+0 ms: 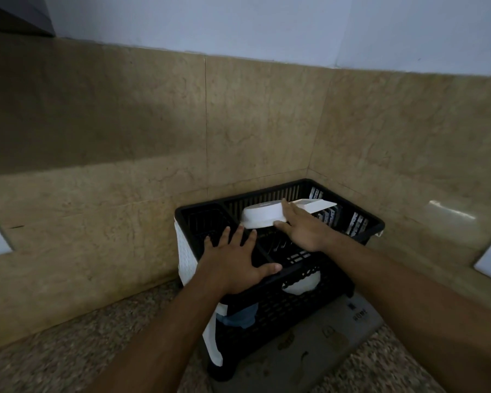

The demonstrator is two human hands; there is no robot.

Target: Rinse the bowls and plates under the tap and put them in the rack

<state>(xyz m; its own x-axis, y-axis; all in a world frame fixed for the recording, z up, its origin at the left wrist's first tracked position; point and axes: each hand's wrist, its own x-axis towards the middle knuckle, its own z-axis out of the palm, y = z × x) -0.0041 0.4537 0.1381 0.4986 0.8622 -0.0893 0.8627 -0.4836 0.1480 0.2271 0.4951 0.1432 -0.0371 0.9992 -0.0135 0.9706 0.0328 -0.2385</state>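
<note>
We were at the racking step. The black rack [278, 282] stood in the back corner of the worktop [68, 361], against the tiled walls. Our right hand [304, 231] gripped a white bowl [262, 217], upside down, thumb under its rim, holding it over the middle of the rack beside a white plate [315, 206] (already tilted at the far side). Our left hand [236, 262] lay flat with spread fingers on the rack's near rim, steadying it. Next, we judged, the bowl needed lowering and releasing.
</note>
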